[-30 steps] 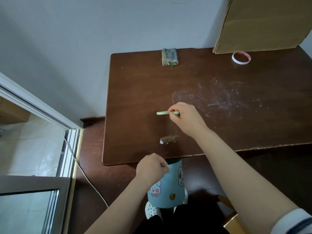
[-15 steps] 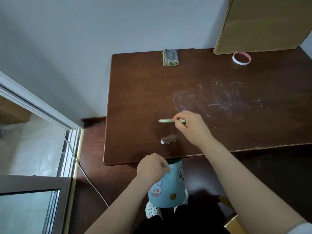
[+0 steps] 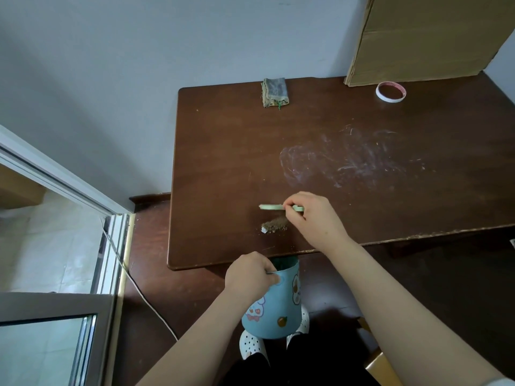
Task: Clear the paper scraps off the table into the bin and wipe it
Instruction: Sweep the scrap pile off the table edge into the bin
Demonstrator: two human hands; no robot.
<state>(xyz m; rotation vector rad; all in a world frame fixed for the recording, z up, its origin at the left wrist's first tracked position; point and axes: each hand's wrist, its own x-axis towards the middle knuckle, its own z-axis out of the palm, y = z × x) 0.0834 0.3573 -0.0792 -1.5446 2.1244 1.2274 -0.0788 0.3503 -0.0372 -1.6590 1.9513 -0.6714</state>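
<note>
1. The table (image 3: 223, 162) is dark wood, lightly glossy, with chalky whitish smears.
2. The bin (image 3: 274, 310) looks like smooth blue plastic, printed.
3. The cloth (image 3: 275, 91) is grey, woven and frayed.
4. The box (image 3: 432, 37) is matt brown cardboard.
5. The strip (image 3: 269, 207) is pale green and smooth.

free: table (image 3: 223, 162) centre | far edge: cloth (image 3: 274, 91), tape roll (image 3: 390, 100), box (image 3: 426, 37)

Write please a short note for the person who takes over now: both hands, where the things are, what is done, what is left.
Left hand grips the rim of the blue bin, held below the near edge of the table. Right hand pinches a green stick just beyond the scrap pile.
Done: scraps gathered near the edge.
Left: sweep the pile into the bin, then wipe the white smears with the cloth.
</note>
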